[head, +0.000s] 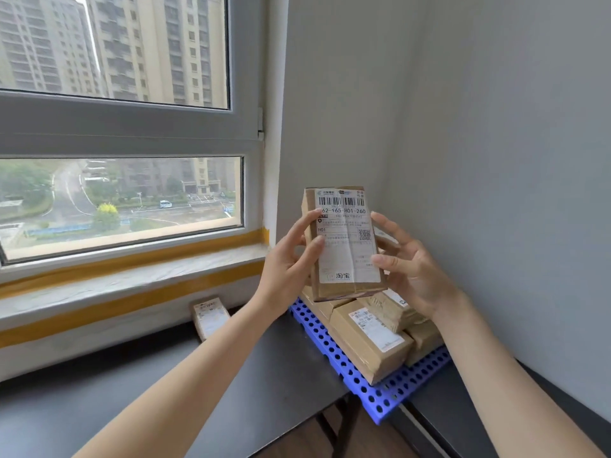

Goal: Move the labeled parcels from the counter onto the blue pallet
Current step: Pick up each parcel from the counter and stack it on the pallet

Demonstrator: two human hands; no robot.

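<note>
We hold a labelled parcel upright in the air above the blue pallet.
Our left hand pinches its left edge, our right hand grips its right; stacked boxes crowd the pallet's far side, its near edge bare, and another parcel lies left on the counter.

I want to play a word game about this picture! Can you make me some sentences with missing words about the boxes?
1. The person holds one box up with ____ hands, the left hand and the right hand.
2. The pallet under the stacked boxes is coloured ____.
3. One small box still lies on the counter, below the ____.

Missing words: both; blue; window
</note>
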